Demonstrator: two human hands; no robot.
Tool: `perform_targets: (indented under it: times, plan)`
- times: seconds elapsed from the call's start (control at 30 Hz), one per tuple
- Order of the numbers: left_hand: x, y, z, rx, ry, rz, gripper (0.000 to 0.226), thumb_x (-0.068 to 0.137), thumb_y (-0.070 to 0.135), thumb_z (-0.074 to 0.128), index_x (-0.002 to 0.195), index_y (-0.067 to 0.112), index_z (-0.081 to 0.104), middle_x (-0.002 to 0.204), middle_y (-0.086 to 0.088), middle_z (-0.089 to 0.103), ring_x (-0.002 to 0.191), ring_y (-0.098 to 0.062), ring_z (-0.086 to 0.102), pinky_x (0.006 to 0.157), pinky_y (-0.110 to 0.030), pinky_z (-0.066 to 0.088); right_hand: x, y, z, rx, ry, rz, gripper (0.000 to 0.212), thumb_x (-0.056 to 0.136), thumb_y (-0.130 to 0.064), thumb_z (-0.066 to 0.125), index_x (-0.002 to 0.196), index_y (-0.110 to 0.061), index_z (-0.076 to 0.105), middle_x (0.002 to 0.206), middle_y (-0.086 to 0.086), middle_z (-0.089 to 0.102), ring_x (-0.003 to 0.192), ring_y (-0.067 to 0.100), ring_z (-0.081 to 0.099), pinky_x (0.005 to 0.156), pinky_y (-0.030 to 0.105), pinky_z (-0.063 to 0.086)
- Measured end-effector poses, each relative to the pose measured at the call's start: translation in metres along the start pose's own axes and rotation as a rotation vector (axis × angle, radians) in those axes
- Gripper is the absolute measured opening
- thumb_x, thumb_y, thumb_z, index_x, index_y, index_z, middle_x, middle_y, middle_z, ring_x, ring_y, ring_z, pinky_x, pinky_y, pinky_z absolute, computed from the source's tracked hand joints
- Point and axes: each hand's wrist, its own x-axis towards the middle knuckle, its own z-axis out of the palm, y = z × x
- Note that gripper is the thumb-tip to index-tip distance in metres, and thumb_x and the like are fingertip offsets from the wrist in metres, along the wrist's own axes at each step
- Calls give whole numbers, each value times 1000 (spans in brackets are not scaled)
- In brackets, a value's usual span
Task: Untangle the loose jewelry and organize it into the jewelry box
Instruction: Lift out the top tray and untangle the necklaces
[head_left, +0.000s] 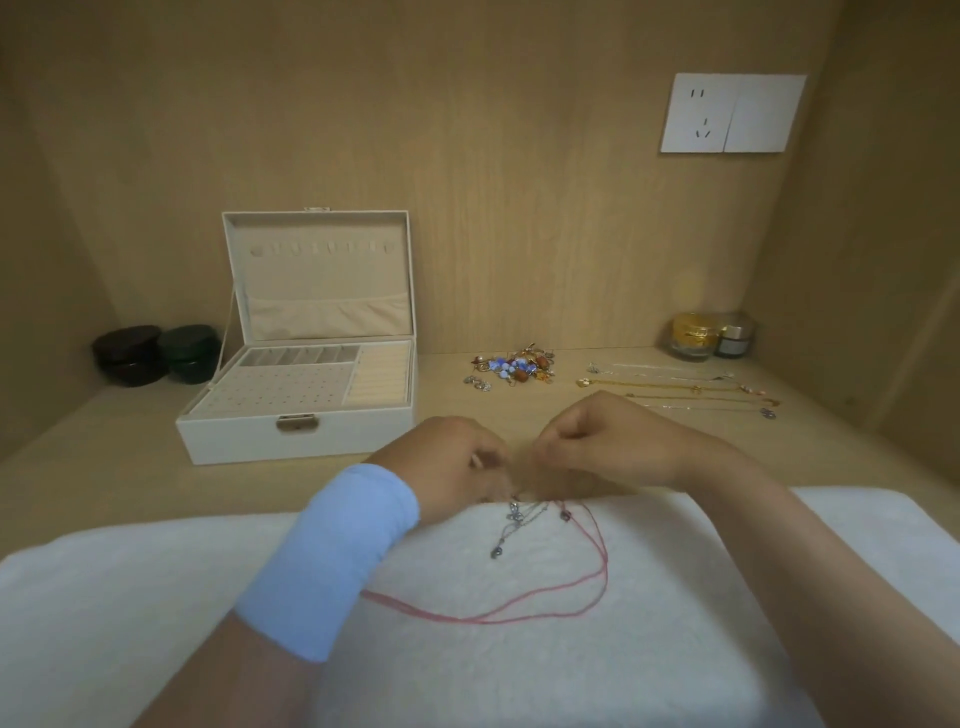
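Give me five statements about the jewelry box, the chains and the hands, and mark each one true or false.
1. The cream jewelry box stands with its lid shut. False: the lid is raised, showing the lined trays.
2. Both the left hand and the right hand work at a tangle of thin silver chains on the white towel. True.
3. A red cord necklace loops across the towel. True.
4. The heap of beaded jewelry lies inside the box. False: it sits on the wooden shelf, to the right of the box.
5. A light blue wristband is on the right wrist. False: it is on the left.
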Motion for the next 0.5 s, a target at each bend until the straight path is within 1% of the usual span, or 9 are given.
perform_targets:
  times: [0.03,0.07,0.13,0.23,0.27,0.33,0.4,0.47,0.5]
  plan:
    - [9,3,7,63,-31,23,20,87,38,66,105,33,73,95,12,62,92,-11,61,88,-27,48,2,2,3,-62,15,-7,14,92,-20,66,87,-19,80,83,-4,77,71,-2,63,74,19,52]
    - [17,5,13,109,-51,40,20,87,40,66,103,31,74,89,10,62,90,-15,61,83,-25,47,3,4,5,-105,7,-10,11,90,-21,69,87,-21,80,81,-7,76,69,-4,62,71,15,51]
    - [24,6,18,128,-41,44,13,84,40,69,88,29,76,76,11,62,82,-15,62,73,-21,42,4,6,8,-142,-22,10,7,86,-23,72,84,-22,78,76,-11,74,65,-7,61,66,12,48]
    - [27,4,21,138,23,16,10,84,33,70,76,27,72,81,10,67,81,-11,64,75,-24,49,7,9,10,-186,-31,24,14,87,-22,69,74,-25,75,68,-14,70,59,-6,57,63,12,44]
    - [26,3,22,122,50,13,10,86,29,66,76,27,69,81,9,67,81,-12,64,76,-26,51,8,10,9,-180,-36,32,18,88,-22,68,71,-26,74,65,-15,68,57,-6,55,62,11,43]
    - [24,-1,22,-4,121,-2,12,89,25,60,78,27,63,77,10,68,77,-9,64,75,-27,52,12,9,9,-168,-39,51,26,91,-24,65,67,-26,72,59,-16,65,53,-7,52,58,10,40]
    - [24,-7,21,-165,194,-10,12,92,23,57,81,27,59,75,9,70,73,-7,62,73,-26,50,16,5,10,-77,-65,61,28,95,-24,62,69,-20,73,59,-14,64,55,-4,53,61,15,42]
    - [23,-11,18,-281,274,-11,13,94,21,56,82,26,57,76,6,69,72,-11,61,72,-28,47,20,2,13,155,-106,72,24,95,-22,60,80,-13,77,73,0,71,69,11,61,72,28,50]
    - [23,-12,16,-317,322,-9,13,94,21,55,83,26,57,76,5,67,72,-12,60,72,-29,46,22,2,13,253,-113,70,24,96,-22,58,84,-12,77,80,6,73,77,18,63,77,33,51]
